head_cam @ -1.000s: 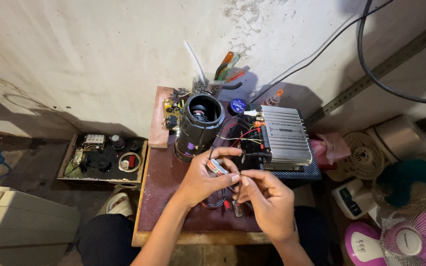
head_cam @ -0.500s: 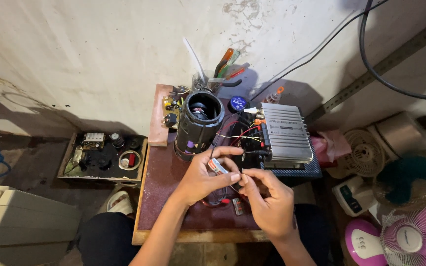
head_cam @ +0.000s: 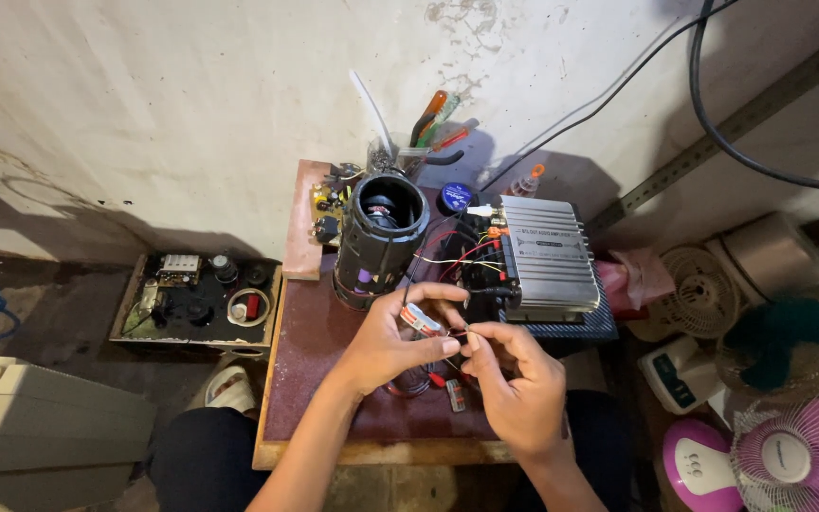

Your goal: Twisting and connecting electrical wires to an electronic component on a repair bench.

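My left hand pinches a small clear wire connector with orange levers above the dark red wooden table. My right hand meets it from the right, its fingertips pinching a thin wire end at the connector. Red, yellow and black wires run from here up to a silver finned amplifier box. A black cylindrical speaker housing stands just behind my left hand. Small red and clear parts lie on the table under my hands.
A jar of screwdrivers and tools stands at the table's back by the wall. A tray of black parts lies on the floor at left. Small fans and a grey device crowd the right. Black cables hang on the wall.
Both hands have stayed at the same spot over the table, with only small finger movements around the connector and the wire.
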